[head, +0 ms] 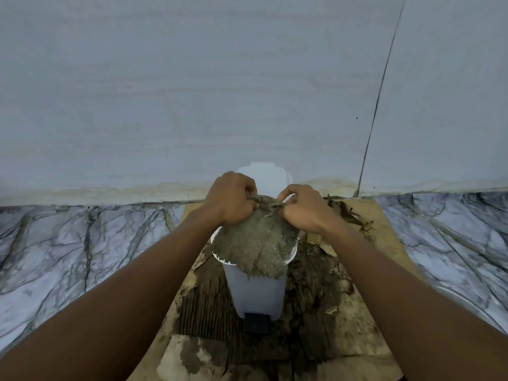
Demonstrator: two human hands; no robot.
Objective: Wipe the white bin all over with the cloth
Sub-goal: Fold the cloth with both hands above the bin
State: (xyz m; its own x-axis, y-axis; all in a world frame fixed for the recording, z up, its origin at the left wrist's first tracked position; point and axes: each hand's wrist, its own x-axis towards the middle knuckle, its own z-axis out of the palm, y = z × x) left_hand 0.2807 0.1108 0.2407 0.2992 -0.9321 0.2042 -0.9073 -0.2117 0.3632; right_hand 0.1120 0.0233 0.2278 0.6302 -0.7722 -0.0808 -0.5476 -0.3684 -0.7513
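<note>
Both hands, left hand (233, 198) and right hand (303, 209), pinch the grey cloth (254, 244) over the white bin (255, 290) rim at 12 o'clock on soiled cardboard (365, 323); walls appear unwiped.

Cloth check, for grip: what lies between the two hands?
Head view: a bunched ridge of the cloth, pinched by left hand and right hand.

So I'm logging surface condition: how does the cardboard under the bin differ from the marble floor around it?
The cardboard is brown, torn and darkly stained; the marble floor is pale grey with dark veins. The cardboard lies only under the white bin; the floor spreads to both sides. Both lie flat, reaching the wall.
</note>
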